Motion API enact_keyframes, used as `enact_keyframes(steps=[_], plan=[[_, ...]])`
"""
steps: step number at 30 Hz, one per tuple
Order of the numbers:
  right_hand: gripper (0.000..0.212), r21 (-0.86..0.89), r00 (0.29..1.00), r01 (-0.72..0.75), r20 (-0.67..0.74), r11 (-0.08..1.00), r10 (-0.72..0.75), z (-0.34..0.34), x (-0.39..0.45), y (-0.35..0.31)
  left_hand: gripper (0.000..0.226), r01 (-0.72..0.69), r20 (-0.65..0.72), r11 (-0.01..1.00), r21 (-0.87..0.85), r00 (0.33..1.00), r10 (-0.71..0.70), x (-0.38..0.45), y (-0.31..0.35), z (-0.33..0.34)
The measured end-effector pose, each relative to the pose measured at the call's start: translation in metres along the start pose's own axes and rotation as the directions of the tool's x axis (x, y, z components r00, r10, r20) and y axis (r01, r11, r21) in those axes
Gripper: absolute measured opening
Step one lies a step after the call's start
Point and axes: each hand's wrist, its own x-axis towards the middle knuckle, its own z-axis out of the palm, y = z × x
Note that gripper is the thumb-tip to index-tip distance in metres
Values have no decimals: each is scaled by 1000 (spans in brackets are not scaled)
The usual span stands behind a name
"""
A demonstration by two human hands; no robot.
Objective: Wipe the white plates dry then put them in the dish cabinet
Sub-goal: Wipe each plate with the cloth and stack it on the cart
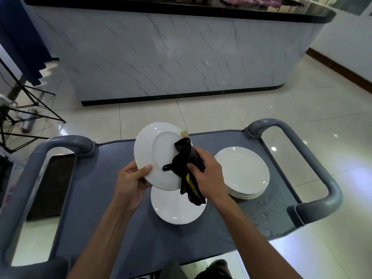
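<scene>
Left hand [130,182] gripping tilted white plate [155,158], right hand [205,176] clutching black cloth [187,168] against it, plate stack [243,172] on cart [96,190]

White plate [156,156] tilted at frame centre, underside with foot ring showing, black-and-yellow cloth [186,168] draped over its right edge; second white plate [173,210] flat on grey cart top just below; stack of white plates [242,173] right of centre.
</scene>
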Motion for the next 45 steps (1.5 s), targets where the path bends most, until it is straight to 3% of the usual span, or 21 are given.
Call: enact_keyframes(steps=[8,11,15,20,25,27,37,41,45], plan=[[46,33,994,9,-109,999,-5,-15,-14,15,25,-56,-2,992,117,998,56,15,-5,29],[47,16,985,27,-174,1000,-24,-36,-13,20,12,-165,-7,944,287,985,174,22,-10,49],[47,11,967,15,-254,1000,-11,-66,-13,28,12,-327,83,747,579,935,345,29,-18,78],[39,22,944,12,-330,1000,-4,-107,-20,41,9,-465,303,338,818,849,434,36,-32,123],[42,-18,921,-9,-390,1000,2,-152,-28,57,12,-601,547,18,799,739,394,39,-54,168],[46,-43,911,-3,-413,999,-15,-169,-31,63,9,-626,598,-67,777,699,392,40,-65,186],[47,15,928,-23,-373,1000,27,-233,-35,104,11,-618,667,-253,744,667,332,29,-132,228],[45,41,940,-13,-339,999,27,-245,-36,122,17,-586,645,-270,764,707,291,18,-150,234],[51,35,958,18,-286,999,-7,-254,-39,136,26,-545,635,-374,751,751,182,6,-163,245]])
